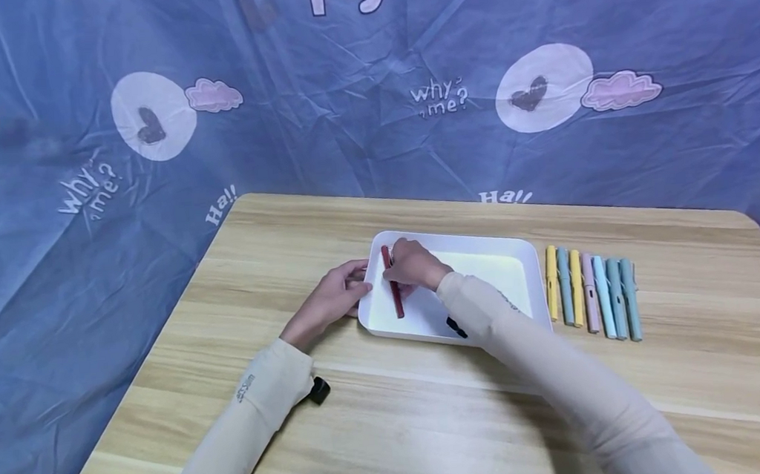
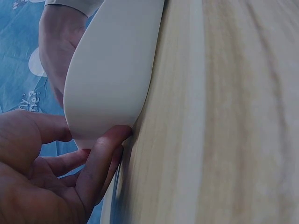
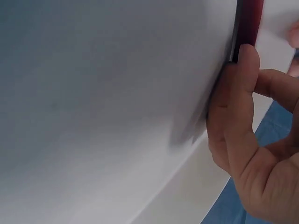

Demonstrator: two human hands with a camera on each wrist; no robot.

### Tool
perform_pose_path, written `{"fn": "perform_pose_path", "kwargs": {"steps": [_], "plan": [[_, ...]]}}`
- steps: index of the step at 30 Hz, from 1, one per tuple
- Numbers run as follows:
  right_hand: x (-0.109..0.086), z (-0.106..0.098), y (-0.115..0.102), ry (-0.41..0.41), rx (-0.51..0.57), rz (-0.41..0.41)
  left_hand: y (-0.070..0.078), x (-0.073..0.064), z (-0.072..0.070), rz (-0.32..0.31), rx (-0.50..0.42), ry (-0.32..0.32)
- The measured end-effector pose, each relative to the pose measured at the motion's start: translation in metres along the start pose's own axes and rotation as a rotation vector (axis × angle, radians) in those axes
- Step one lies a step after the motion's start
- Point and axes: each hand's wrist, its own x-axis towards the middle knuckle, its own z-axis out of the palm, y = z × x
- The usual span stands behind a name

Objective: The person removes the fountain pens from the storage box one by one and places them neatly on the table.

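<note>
A red pen (image 1: 398, 302) lies lengthwise at the left end of a shallow white tray (image 1: 499, 268). My right hand (image 1: 417, 265) reaches into the tray and grips this pen between thumb and fingers. In the right wrist view the fingers (image 3: 248, 63) lie along the red barrel (image 3: 251, 21), low over the tray floor. At the tray's left end, my left hand (image 1: 332, 294) holds the side, thumb at the rim. The left wrist view shows its fingers (image 2: 110, 144) against the outer wall (image 2: 112, 70), low near the wooden tabletop.
Right of the tray several capped pens stand side by side in a row: a yellow pen (image 1: 552, 283), a purple pen (image 1: 590, 293), a light blue pen (image 1: 603, 297) and teal ones (image 1: 631, 300). A blue printed cloth (image 1: 343, 113) hangs behind the wooden table (image 1: 381, 423).
</note>
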Motion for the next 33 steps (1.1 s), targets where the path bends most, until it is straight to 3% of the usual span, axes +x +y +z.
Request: {"fn": "perform_pose_path", "kwargs": {"steps": [5, 13, 22, 28, 33], "plan": [[0.001, -0.001, 0.005, 0.021, -0.04, -0.018, 0.001, -0.001, 0.001, 0.007, -0.016, -0.008], [-0.007, -0.014, 0.018, -0.005, 0.133, -0.046, 0.002, 0.0, 0.003, -0.003, -0.001, 0.004], [-0.029, -0.046, 0.024, 0.046, 0.137, -0.058, 0.002, 0.0, 0.002, -0.006, 0.001, 0.009], [-0.048, -0.067, 0.027, 0.076, 0.243, -0.052, 0.001, -0.001, 0.001, -0.005, 0.011, 0.01], [-0.065, -0.084, 0.043, 0.132, 0.321, -0.054, 0.0, -0.001, 0.001, -0.012, 0.022, 0.015]]}}
